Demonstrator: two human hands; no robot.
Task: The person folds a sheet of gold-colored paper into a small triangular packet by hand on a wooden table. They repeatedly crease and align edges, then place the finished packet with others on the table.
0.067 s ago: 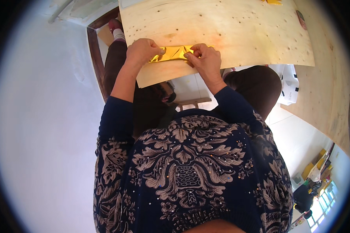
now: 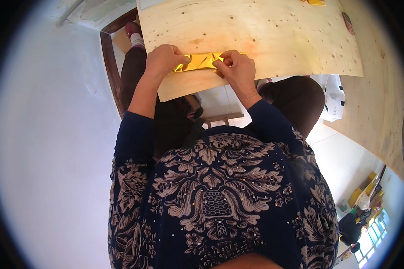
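Head view: both hands pinch a folded strip of gold foil paper (image 2: 201, 62) at the near edge of a pale wooden worktop (image 2: 274, 40).

We see the left hand (image 2: 164, 60) and right hand (image 2: 238, 67), each grip closed on one end; we would keep the strip flat and edges aligned while creasing.
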